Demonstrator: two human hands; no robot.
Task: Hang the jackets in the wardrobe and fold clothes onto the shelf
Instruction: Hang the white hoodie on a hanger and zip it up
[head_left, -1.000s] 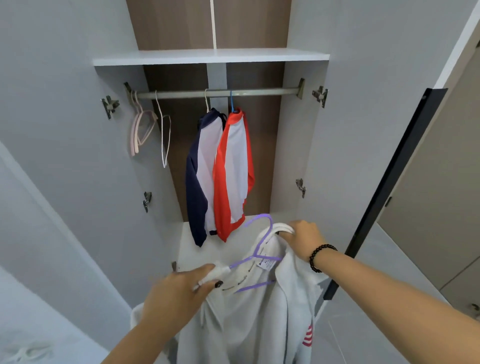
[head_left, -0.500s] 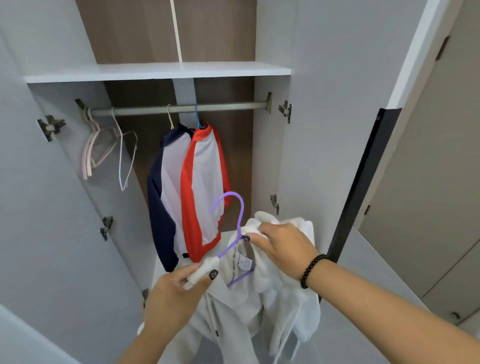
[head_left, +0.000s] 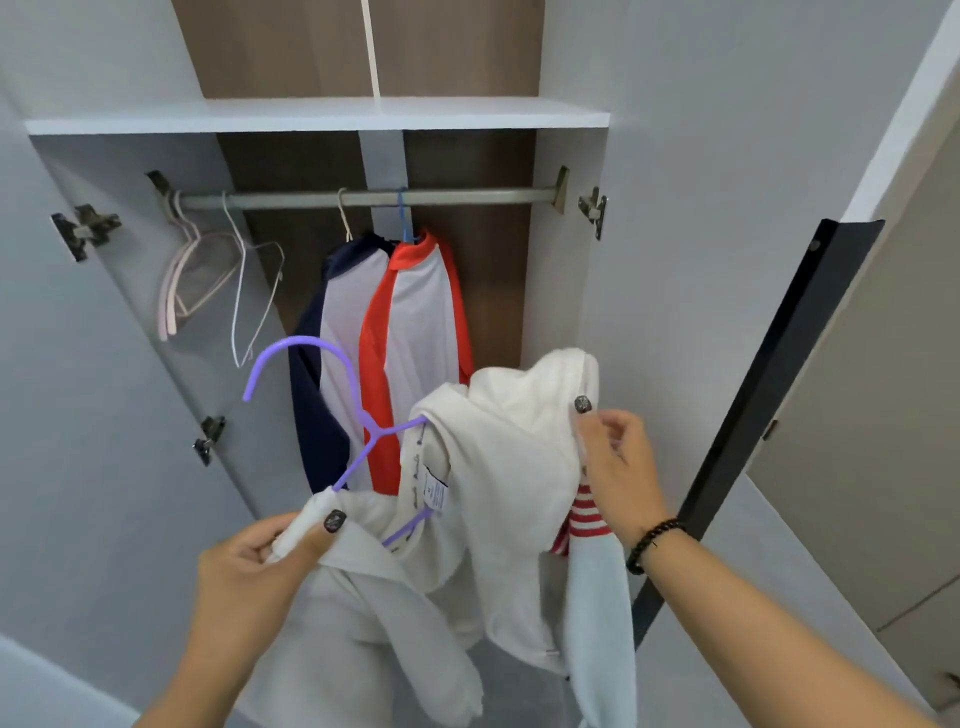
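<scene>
A: Where's the jacket (head_left: 493, 467)?
B: Between both hands, on the hanger (head_left: 358, 415). Left hand (head_left: 249, 571) pinches one shoulder, right hand (head_left: 618, 462) grips the other.
A: And the rail (head_left: 363, 198)?
B: Above and beyond; the hook tilts up-left, nearer the left hand.
A: Changed?
B: Jacket lifted higher, spread wider.

Head camera faces the open wardrobe (head_left: 571, 260) closely, angled downward.
</scene>
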